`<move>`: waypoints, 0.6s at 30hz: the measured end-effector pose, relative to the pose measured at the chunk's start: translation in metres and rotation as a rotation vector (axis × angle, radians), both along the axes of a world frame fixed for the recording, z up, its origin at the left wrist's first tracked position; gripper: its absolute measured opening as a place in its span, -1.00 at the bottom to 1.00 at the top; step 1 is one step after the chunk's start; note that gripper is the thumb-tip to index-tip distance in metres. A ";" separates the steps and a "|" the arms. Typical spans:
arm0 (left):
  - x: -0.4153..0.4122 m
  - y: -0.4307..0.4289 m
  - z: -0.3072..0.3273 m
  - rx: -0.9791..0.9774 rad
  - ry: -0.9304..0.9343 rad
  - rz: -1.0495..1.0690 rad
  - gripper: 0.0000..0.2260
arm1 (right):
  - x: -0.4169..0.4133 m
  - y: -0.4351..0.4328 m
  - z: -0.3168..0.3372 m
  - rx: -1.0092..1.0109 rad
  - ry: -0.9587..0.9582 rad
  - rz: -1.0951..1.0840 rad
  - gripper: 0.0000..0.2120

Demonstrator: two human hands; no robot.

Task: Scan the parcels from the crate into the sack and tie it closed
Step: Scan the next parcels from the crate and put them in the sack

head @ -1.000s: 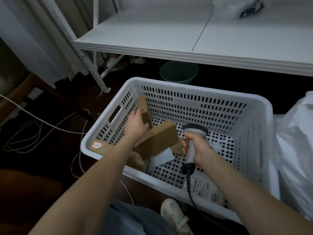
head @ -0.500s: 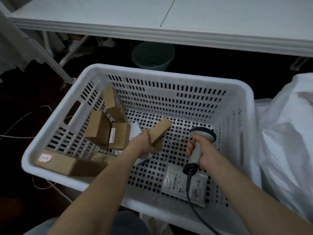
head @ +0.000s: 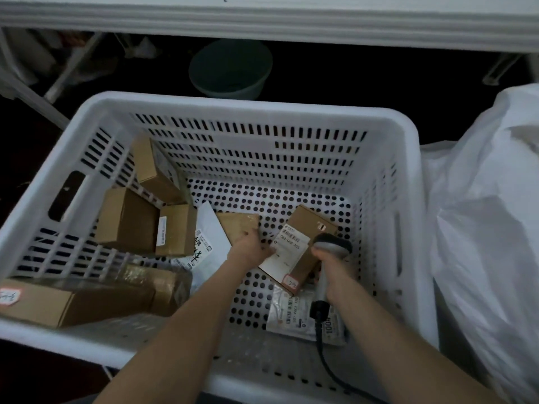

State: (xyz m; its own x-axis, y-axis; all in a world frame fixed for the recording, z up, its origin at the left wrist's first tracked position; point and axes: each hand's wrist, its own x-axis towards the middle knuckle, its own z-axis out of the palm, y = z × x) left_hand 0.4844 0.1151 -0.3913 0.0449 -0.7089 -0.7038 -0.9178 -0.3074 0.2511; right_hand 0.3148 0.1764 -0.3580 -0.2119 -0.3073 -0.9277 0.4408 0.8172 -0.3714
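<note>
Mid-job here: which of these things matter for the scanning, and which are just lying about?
Job: crate; labelled box in left hand; scanner in right hand; boxes and pouch in the crate; sack.
Lying about: green basin; table.
</note>
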 end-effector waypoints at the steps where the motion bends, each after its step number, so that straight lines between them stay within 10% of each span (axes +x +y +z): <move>1: -0.001 0.002 -0.007 0.028 0.007 0.011 -0.31 | 0.002 0.001 -0.003 0.005 0.001 0.001 -0.67; 5: -0.014 0.008 -0.020 0.179 0.159 0.029 -0.63 | 0.013 0.005 -0.014 0.006 -0.144 0.009 -0.50; 11: -0.019 0.013 -0.004 0.330 0.303 0.229 -0.57 | 0.016 0.003 -0.002 -0.060 -0.169 0.057 -0.63; 18: -0.038 0.022 0.029 0.131 0.262 0.111 -0.86 | 0.011 0.004 0.033 -0.137 0.050 0.089 -0.43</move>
